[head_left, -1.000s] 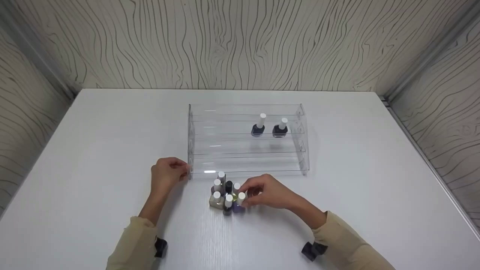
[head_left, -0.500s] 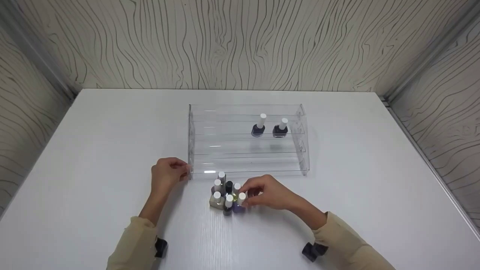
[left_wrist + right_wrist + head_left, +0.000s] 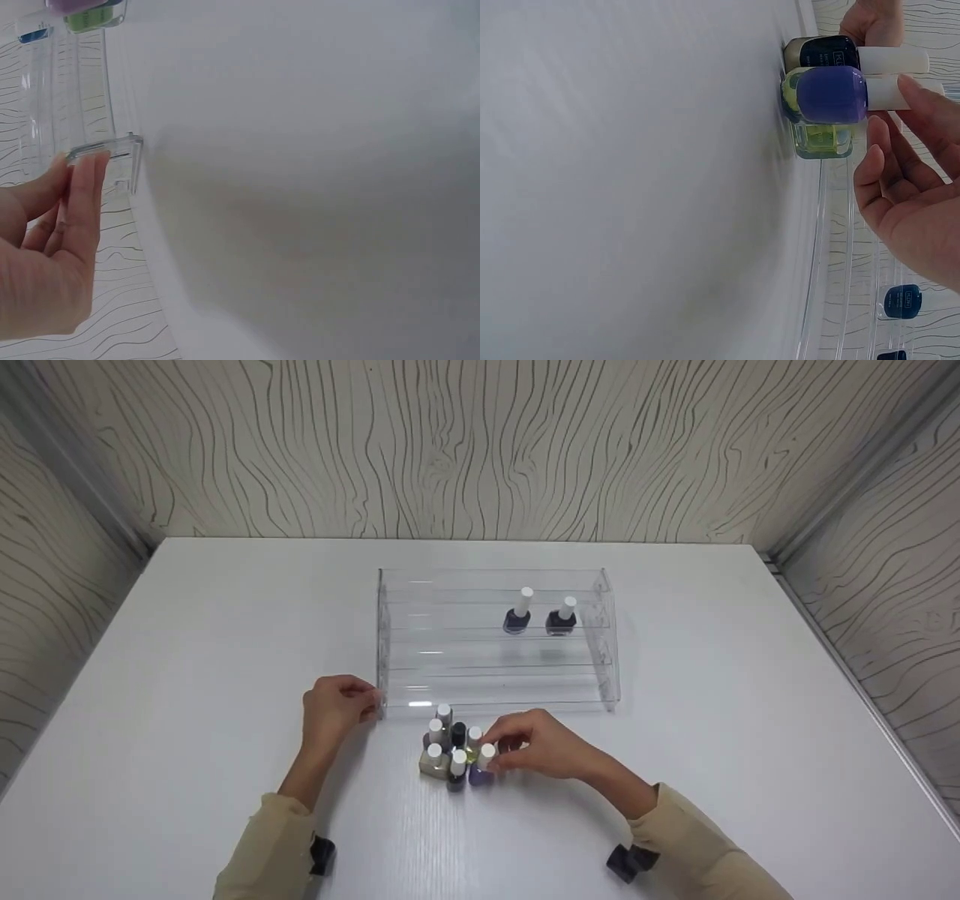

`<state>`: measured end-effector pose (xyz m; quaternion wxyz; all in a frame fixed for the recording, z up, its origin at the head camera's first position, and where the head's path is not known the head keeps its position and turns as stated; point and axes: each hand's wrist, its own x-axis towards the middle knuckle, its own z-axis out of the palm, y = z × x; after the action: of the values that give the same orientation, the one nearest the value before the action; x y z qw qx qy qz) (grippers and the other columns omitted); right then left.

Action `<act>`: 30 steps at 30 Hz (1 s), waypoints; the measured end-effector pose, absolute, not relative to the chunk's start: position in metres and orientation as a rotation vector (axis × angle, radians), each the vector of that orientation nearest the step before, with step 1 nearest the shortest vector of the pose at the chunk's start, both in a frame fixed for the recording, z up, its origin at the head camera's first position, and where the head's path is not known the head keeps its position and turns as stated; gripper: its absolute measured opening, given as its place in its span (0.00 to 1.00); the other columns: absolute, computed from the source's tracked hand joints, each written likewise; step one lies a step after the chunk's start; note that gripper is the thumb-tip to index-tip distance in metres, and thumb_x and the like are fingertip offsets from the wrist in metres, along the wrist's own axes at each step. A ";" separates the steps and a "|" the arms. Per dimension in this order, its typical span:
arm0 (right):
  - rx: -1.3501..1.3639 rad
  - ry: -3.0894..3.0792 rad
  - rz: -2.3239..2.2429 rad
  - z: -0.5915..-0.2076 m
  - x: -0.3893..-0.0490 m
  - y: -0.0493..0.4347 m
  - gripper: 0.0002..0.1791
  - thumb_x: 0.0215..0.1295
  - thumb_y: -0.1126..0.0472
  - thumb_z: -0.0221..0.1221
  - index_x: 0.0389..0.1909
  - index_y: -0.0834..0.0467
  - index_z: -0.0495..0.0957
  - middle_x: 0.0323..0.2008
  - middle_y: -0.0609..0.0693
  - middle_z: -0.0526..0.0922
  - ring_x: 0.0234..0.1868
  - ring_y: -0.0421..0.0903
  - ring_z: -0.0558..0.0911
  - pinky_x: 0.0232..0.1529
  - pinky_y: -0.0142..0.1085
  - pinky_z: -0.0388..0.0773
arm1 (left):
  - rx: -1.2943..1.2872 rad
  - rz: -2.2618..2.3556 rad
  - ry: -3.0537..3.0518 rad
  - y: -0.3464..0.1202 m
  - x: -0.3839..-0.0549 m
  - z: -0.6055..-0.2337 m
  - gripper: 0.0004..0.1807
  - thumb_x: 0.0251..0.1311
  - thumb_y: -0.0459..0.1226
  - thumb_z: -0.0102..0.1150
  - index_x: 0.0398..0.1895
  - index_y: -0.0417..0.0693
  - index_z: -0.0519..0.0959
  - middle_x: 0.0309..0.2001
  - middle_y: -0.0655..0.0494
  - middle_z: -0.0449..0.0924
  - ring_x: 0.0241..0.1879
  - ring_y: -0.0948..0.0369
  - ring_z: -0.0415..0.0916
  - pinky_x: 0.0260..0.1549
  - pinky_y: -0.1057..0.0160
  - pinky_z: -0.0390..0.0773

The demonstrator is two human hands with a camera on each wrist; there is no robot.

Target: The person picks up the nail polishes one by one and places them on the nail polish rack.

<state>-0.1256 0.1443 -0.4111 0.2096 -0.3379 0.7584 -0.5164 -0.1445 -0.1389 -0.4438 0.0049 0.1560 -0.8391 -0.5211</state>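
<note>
My left hand (image 3: 335,709) pinches the front left corner of a clear acrylic tiered rack (image 3: 495,709); in the left wrist view the thumb and straight fingertips of the left hand (image 3: 64,240) meet on the edge of the rack (image 3: 120,146). My right hand (image 3: 544,744) pinches the white cap of a purple nail polish bottle (image 3: 481,775). The right wrist view has the thumb on that cap, with the purple nail polish bottle (image 3: 832,94) in front of a yellow-green one (image 3: 821,141). A dark nail polish bottle (image 3: 456,782) stands just left of the purple one.
Several more bottles cluster before the rack, including a beige one (image 3: 433,766) and a black-capped one (image 3: 458,733). Two dark nail polish bottles stand on a rack tier, one (image 3: 517,620) left of the other (image 3: 561,622). Patterned walls (image 3: 450,450) surround the white table (image 3: 247,607).
The purple nail polish bottle and my right hand have shifted slightly to the right, opening a small gap from the dark bottle. My left hand stays on the rack.
</note>
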 end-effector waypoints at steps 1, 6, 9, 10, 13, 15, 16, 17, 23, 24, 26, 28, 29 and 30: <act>-0.942 2.111 -1.434 -0.411 -0.126 0.145 0.12 0.50 0.70 0.64 0.39 0.66 0.81 0.32 0.54 0.82 0.30 0.38 0.72 0.31 0.27 0.72 | 0.500 -1.621 -2.634 -0.138 -0.143 -0.441 0.02 0.52 0.29 0.61 0.28 0.36 0.81 0.24 0.48 0.80 0.23 0.57 0.79 0.13 0.70 0.76; -0.984 2.131 -1.431 -0.411 -0.126 0.146 0.11 0.50 0.68 0.65 0.37 0.66 0.82 0.31 0.54 0.81 0.29 0.37 0.72 0.30 0.27 0.73 | 0.449 -1.634 -2.604 -0.140 -0.144 -0.447 0.02 0.52 0.29 0.62 0.27 0.36 0.80 0.24 0.47 0.80 0.22 0.57 0.79 0.14 0.72 0.76; -1.021 2.154 -1.426 -0.410 -0.128 0.149 0.10 0.50 0.67 0.65 0.35 0.65 0.81 0.30 0.55 0.81 0.28 0.36 0.72 0.29 0.28 0.73 | 0.394 -1.605 -2.602 -0.146 -0.153 -0.471 0.03 0.52 0.31 0.62 0.27 0.39 0.81 0.24 0.49 0.80 0.22 0.59 0.79 0.16 0.75 0.75; -1.023 2.158 -1.426 -0.409 -0.128 0.150 0.10 0.50 0.67 0.65 0.35 0.65 0.81 0.30 0.55 0.81 0.28 0.36 0.72 0.29 0.28 0.72 | 0.398 -1.581 -2.608 -0.148 -0.157 -0.481 0.03 0.52 0.32 0.63 0.27 0.40 0.81 0.23 0.51 0.80 0.22 0.60 0.79 0.16 0.75 0.75; -1.010 2.172 -1.414 -0.407 -0.130 0.153 0.10 0.50 0.67 0.65 0.35 0.64 0.82 0.30 0.53 0.81 0.28 0.37 0.72 0.29 0.28 0.72 | 0.404 -1.539 -2.623 -0.153 -0.165 -0.500 0.03 0.52 0.34 0.64 0.27 0.43 0.81 0.24 0.53 0.80 0.21 0.61 0.79 0.20 0.70 0.79; -0.986 2.171 -1.411 -0.404 -0.131 0.155 0.10 0.50 0.67 0.65 0.35 0.64 0.82 0.30 0.52 0.81 0.29 0.37 0.73 0.31 0.29 0.73 | 0.423 -1.537 -2.618 -0.153 -0.167 -0.502 0.03 0.51 0.34 0.64 0.27 0.44 0.81 0.23 0.53 0.80 0.21 0.61 0.79 0.21 0.66 0.80; -0.980 2.174 -1.407 -0.403 -0.132 0.156 0.10 0.50 0.67 0.65 0.34 0.64 0.82 0.31 0.52 0.81 0.29 0.37 0.73 0.31 0.29 0.73 | 0.424 -1.535 -2.618 -0.153 -0.167 -0.502 0.03 0.51 0.34 0.64 0.27 0.43 0.81 0.23 0.53 0.80 0.21 0.61 0.79 0.21 0.66 0.80; -0.975 2.178 -1.402 -0.402 -0.132 0.157 0.10 0.50 0.66 0.66 0.34 0.64 0.82 0.31 0.52 0.81 0.29 0.37 0.73 0.31 0.29 0.73 | 0.423 -1.527 -2.624 -0.153 -0.167 -0.502 0.03 0.51 0.35 0.64 0.27 0.44 0.81 0.23 0.53 0.79 0.22 0.61 0.79 0.21 0.67 0.80; -0.969 2.210 -1.392 -0.398 -0.135 0.162 0.09 0.50 0.65 0.66 0.34 0.63 0.82 0.30 0.51 0.81 0.28 0.38 0.73 0.28 0.28 0.70 | 0.341 -1.612 -2.599 -0.149 -0.155 -0.477 0.02 0.53 0.32 0.62 0.27 0.41 0.81 0.23 0.50 0.79 0.21 0.60 0.78 0.17 0.75 0.75; -0.963 2.214 -1.392 -0.398 -0.136 0.162 0.09 0.50 0.64 0.66 0.34 0.63 0.82 0.30 0.51 0.81 0.28 0.38 0.73 0.27 0.28 0.70 | 0.342 -1.618 -2.596 -0.149 -0.155 -0.475 0.02 0.53 0.32 0.62 0.26 0.41 0.81 0.23 0.50 0.79 0.21 0.60 0.78 0.17 0.74 0.76; -0.947 2.219 -1.398 -0.396 -0.137 0.164 0.10 0.50 0.65 0.66 0.34 0.64 0.82 0.30 0.51 0.81 0.28 0.38 0.73 0.28 0.28 0.70 | 0.345 -1.609 -2.601 -0.149 -0.154 -0.475 0.02 0.54 0.32 0.61 0.26 0.42 0.81 0.23 0.51 0.79 0.21 0.61 0.78 0.18 0.72 0.77; -0.933 2.228 -1.402 -0.394 -0.139 0.166 0.10 0.50 0.65 0.66 0.35 0.64 0.82 0.30 0.51 0.81 0.28 0.38 0.73 0.28 0.28 0.70 | 0.362 -1.570 -2.627 -0.150 -0.157 -0.482 0.03 0.54 0.33 0.62 0.27 0.41 0.81 0.23 0.51 0.79 0.21 0.61 0.78 0.19 0.71 0.78; -0.925 2.232 -1.405 -0.393 -0.139 0.167 0.10 0.50 0.65 0.66 0.35 0.64 0.82 0.30 0.51 0.81 0.28 0.39 0.73 0.28 0.28 0.71 | 0.403 -1.537 -2.643 -0.150 -0.159 -0.484 0.03 0.53 0.33 0.62 0.27 0.42 0.81 0.23 0.52 0.79 0.21 0.61 0.78 0.17 0.72 0.77; -0.916 2.238 -1.407 -0.392 -0.140 0.168 0.10 0.50 0.65 0.66 0.35 0.64 0.82 0.30 0.51 0.81 0.28 0.38 0.73 0.29 0.28 0.71 | 0.410 -1.550 -2.641 -0.148 -0.157 -0.479 0.02 0.53 0.33 0.62 0.27 0.42 0.81 0.23 0.51 0.79 0.22 0.61 0.78 0.16 0.71 0.77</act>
<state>-0.1403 0.1682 -0.3916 0.1712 -0.3225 0.7881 -0.4955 -0.1571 -0.1482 -0.4785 0.0261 0.1325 -0.8546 -0.5015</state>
